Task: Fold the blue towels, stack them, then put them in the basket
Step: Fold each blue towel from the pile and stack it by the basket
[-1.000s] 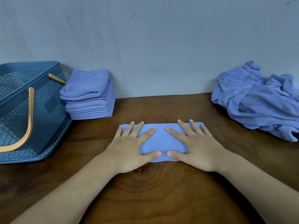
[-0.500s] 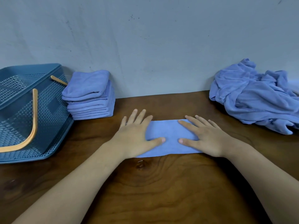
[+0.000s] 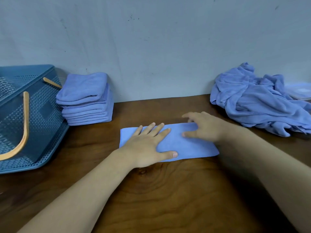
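A towel (image 3: 190, 145), folded into a long strip, lies flat on the table (image 3: 168, 195) just below the middle of the frame, its long side running left to right.

The left hand (image 3: 148, 145) lies palm down on the strip's left half, fingers straight and spread, thumb stretched out along the near edge.

The right hand (image 3: 204, 126) is at the strip's far right part. It is blurred. Its thumb touches the cloth and its fingers are bent over the far edge, but I cannot tell whether they pinch the towel or only rest there.

At middle left, a stack (image 3: 85, 101) of folded towels stands against the wall (image 3: 151, 47). Just left of it, touching or nearly so, is the basket (image 3: 38, 118), dark blue and perforated, tilted, with two orange handles (image 3: 25, 125). I see no towel inside the part that shows.

At the right edge of the frame a pile (image 3: 259, 105) of loose, crumpled towels lies against the wall, well apart from the strip. Both forearms reach in from the lower edge.
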